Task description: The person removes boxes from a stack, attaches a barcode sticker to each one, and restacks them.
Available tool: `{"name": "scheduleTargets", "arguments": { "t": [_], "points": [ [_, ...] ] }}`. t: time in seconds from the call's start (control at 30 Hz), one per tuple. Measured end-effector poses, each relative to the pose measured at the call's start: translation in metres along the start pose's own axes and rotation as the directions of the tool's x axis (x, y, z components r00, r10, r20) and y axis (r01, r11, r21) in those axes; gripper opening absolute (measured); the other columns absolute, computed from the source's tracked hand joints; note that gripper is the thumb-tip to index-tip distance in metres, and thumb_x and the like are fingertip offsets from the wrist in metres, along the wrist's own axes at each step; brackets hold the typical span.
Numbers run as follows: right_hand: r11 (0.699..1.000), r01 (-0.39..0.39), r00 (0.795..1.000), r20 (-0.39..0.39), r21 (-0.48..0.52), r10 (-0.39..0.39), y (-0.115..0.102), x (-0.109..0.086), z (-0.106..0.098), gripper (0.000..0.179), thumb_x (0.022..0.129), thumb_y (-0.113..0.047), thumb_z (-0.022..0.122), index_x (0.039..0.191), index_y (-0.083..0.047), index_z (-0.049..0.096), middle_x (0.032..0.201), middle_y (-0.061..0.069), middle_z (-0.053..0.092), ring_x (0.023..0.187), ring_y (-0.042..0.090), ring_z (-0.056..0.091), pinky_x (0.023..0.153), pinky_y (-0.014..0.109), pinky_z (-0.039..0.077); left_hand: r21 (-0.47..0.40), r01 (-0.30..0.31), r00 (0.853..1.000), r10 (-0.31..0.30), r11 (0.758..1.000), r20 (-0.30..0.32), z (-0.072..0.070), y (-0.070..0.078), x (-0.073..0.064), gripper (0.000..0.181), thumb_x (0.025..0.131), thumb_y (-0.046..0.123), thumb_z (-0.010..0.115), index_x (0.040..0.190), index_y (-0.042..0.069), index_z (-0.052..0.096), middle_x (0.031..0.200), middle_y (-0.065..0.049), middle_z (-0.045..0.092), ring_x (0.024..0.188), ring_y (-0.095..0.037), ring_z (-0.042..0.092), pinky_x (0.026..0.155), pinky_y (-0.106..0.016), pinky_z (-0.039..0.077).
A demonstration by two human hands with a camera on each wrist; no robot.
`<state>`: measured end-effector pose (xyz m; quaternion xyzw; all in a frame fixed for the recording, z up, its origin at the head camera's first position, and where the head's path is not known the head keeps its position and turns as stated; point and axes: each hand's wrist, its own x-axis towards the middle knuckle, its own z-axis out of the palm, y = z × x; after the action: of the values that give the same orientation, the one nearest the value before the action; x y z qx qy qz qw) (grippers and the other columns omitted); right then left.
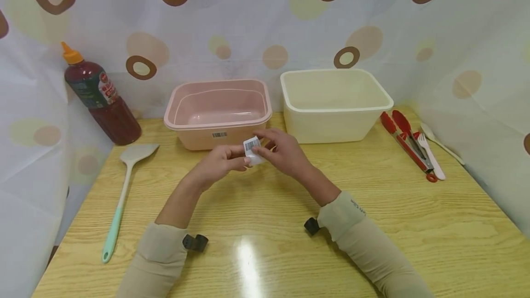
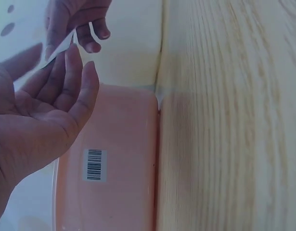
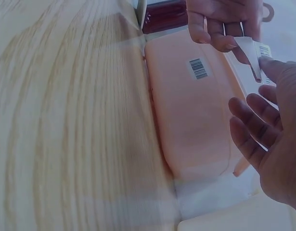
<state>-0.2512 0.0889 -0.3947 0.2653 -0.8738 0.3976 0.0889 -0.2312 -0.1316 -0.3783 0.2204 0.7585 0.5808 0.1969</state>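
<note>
A small white barcode label [image 1: 251, 145] with a whitish lower part is held up between both hands, in front of the pink basin [image 1: 203, 138]. My right hand [image 1: 285, 151] pinches it between thumb and forefinger; its other fingers are loosely bent in the right wrist view. From the other side, my left hand [image 1: 215, 164] pinches the lower left edge with thumb and forefinger. Seen by the right wrist camera, the label [image 3: 264, 50] has a folded white flap hanging toward the table. Another barcode sticker [image 2: 94, 165] is stuck on the basin's side.
A cream bin [image 1: 327, 125] stands right of the basin. On the left are a sauce bottle [image 1: 99, 91] and a spatula [image 1: 124, 187] with a mint handle. Red-tipped tongs [image 1: 407, 144], a white fork [image 1: 432, 157] and a pale spoon [image 1: 443, 144] lie at the right.
</note>
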Motion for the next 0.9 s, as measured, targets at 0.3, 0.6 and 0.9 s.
{"name": "scheduleTargets", "arguments": {
  "t": [0.3,0.6,0.9],
  "points": [
    [0.997,0.081,0.996,-0.041,0.018,-0.080,-0.0023,-0.0016,0.0057,0.060,0.095,-0.015,0.073,0.150,-0.019,0.049,0.120,0.008,0.066,0.082,0.018,0.070,0.069,0.029,0.059,-0.021,0.106,0.979,-0.108,0.994,-0.174,0.0017,-0.0036,0.0040,0.031,0.104,0.016,0.057,0.123,-0.005,0.070,0.118,-0.020,0.073,0.095,-0.016,0.072,0.097,-0.042,0.057],
    [0.988,0.151,0.985,-0.084,0.012,-0.150,-0.0045,-0.0041,0.0057,0.018,0.093,-0.011,0.074,0.111,-0.010,0.074,0.116,0.007,0.065,0.078,0.017,0.067,0.069,0.028,0.059,-0.013,0.112,0.966,-0.112,0.994,-0.233,0.0029,-0.0009,0.0054,0.028,0.102,0.019,0.062,0.112,-0.003,0.075,0.112,-0.016,0.074,0.090,-0.014,0.072,0.087,-0.033,0.060],
    [0.989,0.144,0.987,-0.073,-0.018,-0.145,0.0002,-0.0029,0.0051,0.021,0.092,-0.017,0.076,0.113,-0.013,0.078,0.106,0.004,0.070,0.075,0.012,0.067,0.068,0.024,0.057,0.035,0.003,0.991,0.002,0.999,-0.133,0.0035,-0.0001,0.0026,0.030,0.100,0.002,0.058,0.126,-0.009,0.066,0.122,-0.026,0.069,0.097,-0.018,0.070,0.088,-0.031,0.059]
  ]
}}
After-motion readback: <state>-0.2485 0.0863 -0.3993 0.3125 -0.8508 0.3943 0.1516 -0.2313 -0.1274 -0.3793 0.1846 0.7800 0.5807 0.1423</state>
